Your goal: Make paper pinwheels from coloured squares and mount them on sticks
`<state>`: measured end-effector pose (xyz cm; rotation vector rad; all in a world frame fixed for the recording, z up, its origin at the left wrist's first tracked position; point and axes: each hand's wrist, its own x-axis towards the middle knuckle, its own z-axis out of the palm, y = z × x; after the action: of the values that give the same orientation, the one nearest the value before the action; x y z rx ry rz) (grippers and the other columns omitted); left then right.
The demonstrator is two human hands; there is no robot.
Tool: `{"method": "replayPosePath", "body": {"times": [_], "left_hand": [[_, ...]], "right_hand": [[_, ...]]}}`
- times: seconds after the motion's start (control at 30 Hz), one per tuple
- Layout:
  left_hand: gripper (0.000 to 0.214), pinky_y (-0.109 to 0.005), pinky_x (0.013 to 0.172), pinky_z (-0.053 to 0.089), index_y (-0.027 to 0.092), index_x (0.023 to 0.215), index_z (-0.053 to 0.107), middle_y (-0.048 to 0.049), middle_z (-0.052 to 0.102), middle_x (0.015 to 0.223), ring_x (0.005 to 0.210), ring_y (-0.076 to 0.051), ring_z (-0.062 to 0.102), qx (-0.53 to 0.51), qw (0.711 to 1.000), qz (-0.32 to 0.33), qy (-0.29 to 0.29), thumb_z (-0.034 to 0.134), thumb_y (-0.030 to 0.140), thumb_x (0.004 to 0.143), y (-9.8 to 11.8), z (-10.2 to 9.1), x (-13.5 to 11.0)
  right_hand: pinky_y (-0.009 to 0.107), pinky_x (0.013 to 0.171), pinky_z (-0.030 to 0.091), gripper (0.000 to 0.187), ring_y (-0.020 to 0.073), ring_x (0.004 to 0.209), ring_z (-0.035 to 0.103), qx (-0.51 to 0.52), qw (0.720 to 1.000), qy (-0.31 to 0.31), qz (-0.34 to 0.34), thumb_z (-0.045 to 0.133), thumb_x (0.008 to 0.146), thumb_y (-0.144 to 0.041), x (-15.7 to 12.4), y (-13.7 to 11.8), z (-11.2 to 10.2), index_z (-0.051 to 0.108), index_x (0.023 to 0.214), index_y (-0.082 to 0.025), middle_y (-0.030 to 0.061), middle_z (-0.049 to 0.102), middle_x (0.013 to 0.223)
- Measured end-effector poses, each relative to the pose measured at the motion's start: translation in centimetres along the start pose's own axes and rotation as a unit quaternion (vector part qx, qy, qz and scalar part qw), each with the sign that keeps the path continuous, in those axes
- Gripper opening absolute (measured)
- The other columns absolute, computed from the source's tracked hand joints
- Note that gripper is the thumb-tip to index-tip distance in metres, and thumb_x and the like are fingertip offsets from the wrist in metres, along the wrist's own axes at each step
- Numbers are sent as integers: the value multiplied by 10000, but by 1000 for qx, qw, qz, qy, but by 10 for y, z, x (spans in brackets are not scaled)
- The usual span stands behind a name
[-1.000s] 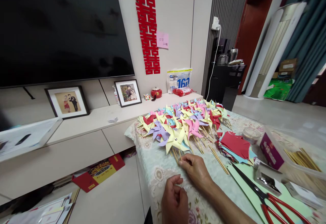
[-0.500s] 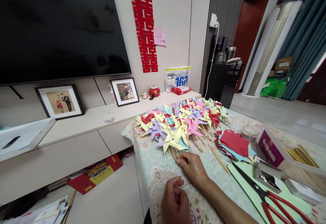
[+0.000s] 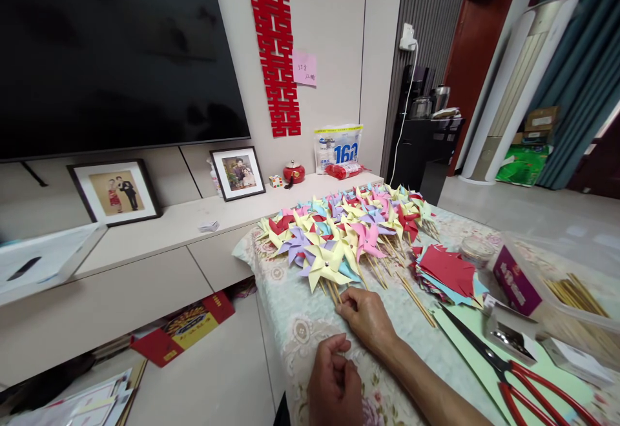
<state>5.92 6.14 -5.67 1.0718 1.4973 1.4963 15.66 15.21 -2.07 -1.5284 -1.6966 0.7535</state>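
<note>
My right hand [image 3: 367,317] pinches the thin wooden stick of a pale yellow paper pinwheel [image 3: 329,264] at the near edge of the pile. Around that pinwheel lie many others in purple, pink, red, blue and yellow, their sticks pointing toward me. My left hand [image 3: 335,382] rests on the floral tablecloth [image 3: 303,332] just below the right one, its fingers curled in with nothing visible in them. To the right of my right hand, a few loose sticks [image 3: 416,300] lie on the cloth.
Red-handled scissors [image 3: 504,368] lie on green paper [image 3: 465,342] at the right. Beyond them are a small open box [image 3: 511,332], stacked coloured paper [image 3: 448,271], a round clear container [image 3: 477,250] and a plastic tub [image 3: 516,281] with sticks. A white cabinet [image 3: 232,223] runs behind the table.
</note>
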Motion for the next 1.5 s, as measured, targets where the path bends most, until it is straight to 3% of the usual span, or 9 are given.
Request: {"method": "replayPosePath", "body": {"times": [0.5,1.07,1.3,1.5], "left_hand": [[241,-287,521,464,194,919,655,-45,701,729,496,-167,567,0,1000,-5,-1,635,264,690,5,-1,0],[256,-289,529,471,178,955,650,-51,702,759,500,-163,574,3,1000,10,1,615,264,716,0,0,0],[278,-290,559,490,181,964,654,-57,718,800,533,-161,587,8,1000,8,5,594,320,731,6,-2,-2],[362,-282,542,493,190,975,655,-70,747,874,626,-193,652,16,1000,-12,-15,636,441,713,11,-5,1]], "right_hand": [[249,596,379,86,169,626,592,-9,999,14,39,616,750,-212,-4,-5,0,648,671,-205,-11,648,620],[249,684,426,108,176,731,627,-33,999,-1,22,650,752,-174,-6,-8,-6,692,851,-183,19,708,797],[267,715,388,142,199,791,621,-91,995,-17,20,657,738,-125,-18,-11,-33,702,865,-167,46,708,830],[254,700,378,152,184,772,623,-133,991,-19,27,633,774,-129,-50,-16,-69,715,886,-190,31,723,828]]}}
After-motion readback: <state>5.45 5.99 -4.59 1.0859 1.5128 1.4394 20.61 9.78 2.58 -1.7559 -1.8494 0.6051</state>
